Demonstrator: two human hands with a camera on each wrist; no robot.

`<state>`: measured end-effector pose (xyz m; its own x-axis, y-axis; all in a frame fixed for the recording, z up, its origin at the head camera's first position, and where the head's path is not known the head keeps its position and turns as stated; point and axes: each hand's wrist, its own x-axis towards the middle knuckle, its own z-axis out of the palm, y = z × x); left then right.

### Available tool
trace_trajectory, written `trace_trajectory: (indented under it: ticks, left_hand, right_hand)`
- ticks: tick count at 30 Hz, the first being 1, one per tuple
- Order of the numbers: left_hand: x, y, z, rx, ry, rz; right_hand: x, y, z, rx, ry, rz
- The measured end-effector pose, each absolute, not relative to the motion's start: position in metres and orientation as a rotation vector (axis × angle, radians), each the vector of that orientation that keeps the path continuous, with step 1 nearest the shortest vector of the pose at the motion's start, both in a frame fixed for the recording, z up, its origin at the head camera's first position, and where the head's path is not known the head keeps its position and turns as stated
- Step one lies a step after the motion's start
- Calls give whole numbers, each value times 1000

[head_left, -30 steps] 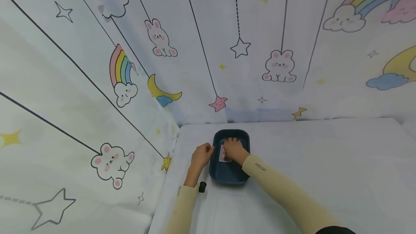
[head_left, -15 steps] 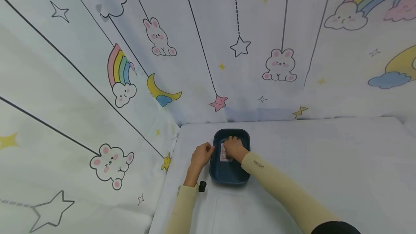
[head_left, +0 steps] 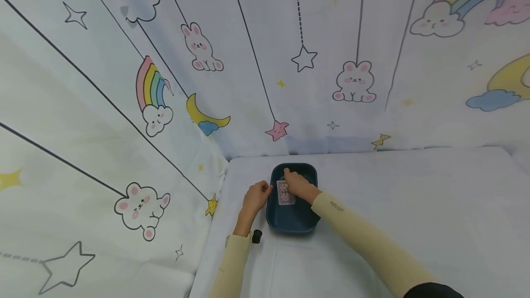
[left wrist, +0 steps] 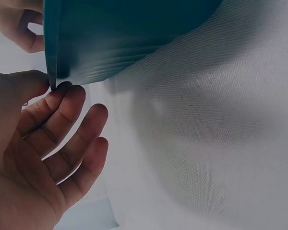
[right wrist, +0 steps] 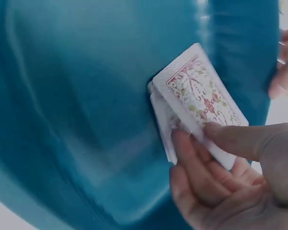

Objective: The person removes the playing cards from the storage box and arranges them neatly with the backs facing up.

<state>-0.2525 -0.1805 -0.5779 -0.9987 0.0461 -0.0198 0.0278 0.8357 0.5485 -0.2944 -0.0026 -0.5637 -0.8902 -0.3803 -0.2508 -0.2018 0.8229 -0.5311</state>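
Observation:
A deck of playing cards [head_left: 285,193] with a red-and-green patterned back is inside a dark blue-green tray [head_left: 291,220]. My right hand [head_left: 301,185] reaches into the tray from the right. In the right wrist view its thumb [right wrist: 240,139] and fingers pinch an upper packet of cards [right wrist: 206,96], tilted away from the cards [right wrist: 164,122] beneath. My left hand [head_left: 256,197] is at the tray's left side. The left wrist view shows its thumb and index finger pinching the tray's rim [left wrist: 51,52], with the other fingers loosely bent.
The tray stands on a white-covered table [head_left: 393,210], near its back left corner. A white printed cloth [head_left: 248,82] with rainbows, rabbits and stars hangs behind and on the left. A small black object [head_left: 257,237] sits by the left cuff.
My right hand has shifted, its thumb side now pointing to the tray's far end. More of the card back shows. The left hand keeps its place at the rim.

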Motion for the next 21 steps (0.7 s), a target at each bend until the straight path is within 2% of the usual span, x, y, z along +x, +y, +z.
trace_trajectory:
  ticks: [8, 21]
  left_hand:
    - [-254, -182, -577, 25, 2958, 910]
    - [-255, -181, -581, 33, 2975, 905]
  right_hand:
    - [-296, 18, -551, -455, 2542, -1070]
    - [-286, 71, -541, -555, 2493, -1326]
